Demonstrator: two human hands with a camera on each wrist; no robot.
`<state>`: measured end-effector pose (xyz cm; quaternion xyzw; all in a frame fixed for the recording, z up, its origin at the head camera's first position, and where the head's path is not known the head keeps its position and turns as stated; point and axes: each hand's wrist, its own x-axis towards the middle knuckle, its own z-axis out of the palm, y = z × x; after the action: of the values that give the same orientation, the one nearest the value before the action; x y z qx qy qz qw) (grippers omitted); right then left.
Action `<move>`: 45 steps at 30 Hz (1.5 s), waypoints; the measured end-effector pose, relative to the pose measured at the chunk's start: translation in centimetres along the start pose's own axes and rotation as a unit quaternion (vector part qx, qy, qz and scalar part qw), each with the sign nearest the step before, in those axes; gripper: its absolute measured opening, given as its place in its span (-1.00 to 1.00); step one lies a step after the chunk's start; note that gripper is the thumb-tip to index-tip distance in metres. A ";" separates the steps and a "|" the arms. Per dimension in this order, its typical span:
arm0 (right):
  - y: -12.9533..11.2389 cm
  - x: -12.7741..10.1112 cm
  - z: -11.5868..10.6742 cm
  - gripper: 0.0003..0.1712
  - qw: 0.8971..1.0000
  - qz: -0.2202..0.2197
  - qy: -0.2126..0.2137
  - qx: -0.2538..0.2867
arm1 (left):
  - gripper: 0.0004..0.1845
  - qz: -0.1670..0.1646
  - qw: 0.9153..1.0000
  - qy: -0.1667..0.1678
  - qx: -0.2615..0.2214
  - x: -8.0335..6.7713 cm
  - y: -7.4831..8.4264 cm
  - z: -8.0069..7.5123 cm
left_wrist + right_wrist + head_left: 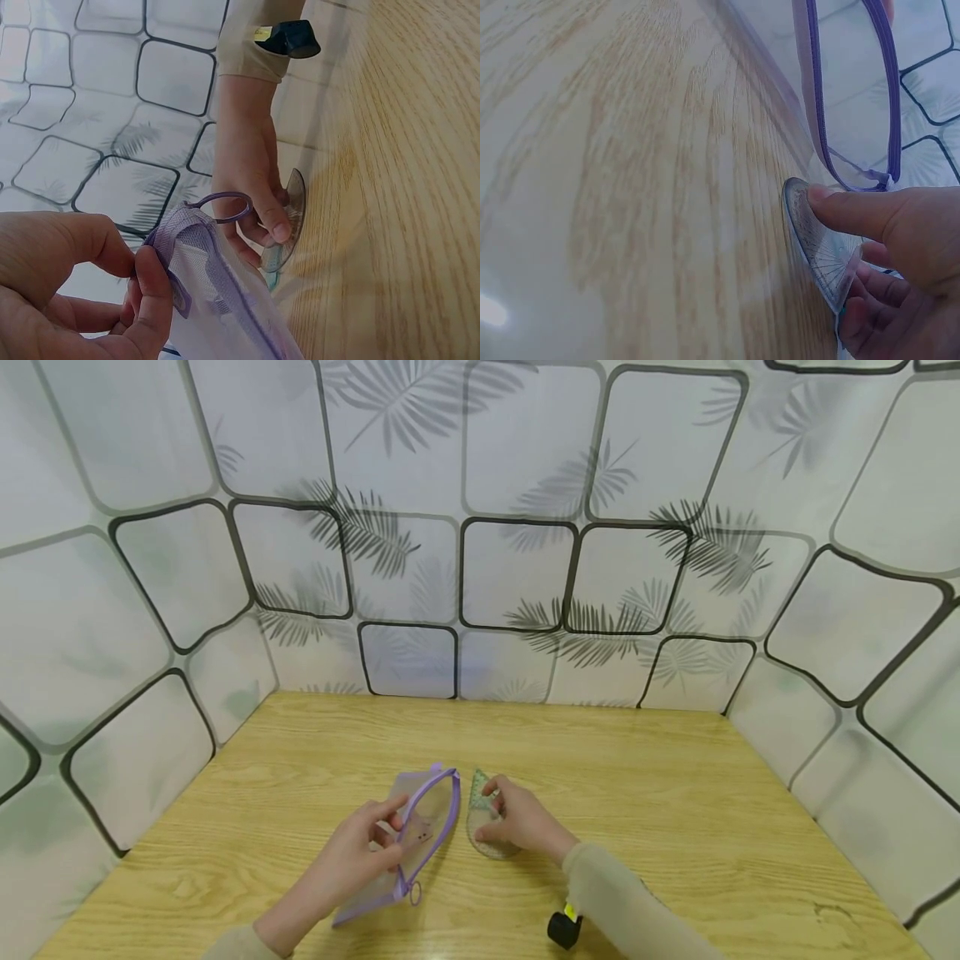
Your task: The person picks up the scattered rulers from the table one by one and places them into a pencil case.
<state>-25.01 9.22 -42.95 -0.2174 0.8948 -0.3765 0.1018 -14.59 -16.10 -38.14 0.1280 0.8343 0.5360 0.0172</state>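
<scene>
A translucent pouch (pixel 408 839) with a purple zipper lies on the wooden table (pixel 675 810), its mouth held open. My left hand (pixel 360 852) pinches the pouch's upper edge (pixel 176 255) between thumb and fingers. Just right of the pouch, my right hand (pixel 517 818) grips a clear protractor (pixel 487 835) together with a greenish set square (pixel 478 785), tilting them up off the table. In the right wrist view the thumb presses the protractor's (pixel 817 251) curved rim beside the pouch's zipper (pixel 817 112). The left wrist view shows the protractor (pixel 289 221) held on edge.
Walls papered with a leaf-and-tile pattern (pixel 517 568) close in the table at the back and on both sides. A black wrist camera (pixel 564 928) sits on my right sleeve. The pouch's ring pull (pixel 415 893) hangs toward the table's near edge.
</scene>
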 end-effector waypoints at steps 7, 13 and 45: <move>0.4 -0.1 -0.1 -0.40 1.000 -0.006 -0.003 0.017 | -0.26 0.000 1.000 -0.006 0.003 0.0 0.0 0.0; 0.4 -0.2 -0.3 -0.42 1.000 -0.005 -0.005 0.025 | -0.26 0.000 1.000 -0.003 0.004 0.1 0.0 0.0; -0.2 -1.2 -1.9 -0.53 1.000 -0.009 -0.018 0.017 | -0.28 -0.011 1.000 0.000 0.005 -0.1 0.2 0.1</move>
<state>-24.52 10.88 -41.49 -0.2303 0.8843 -0.3887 0.1183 -14.46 -15.96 -38.00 0.1191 0.8383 0.5315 0.0229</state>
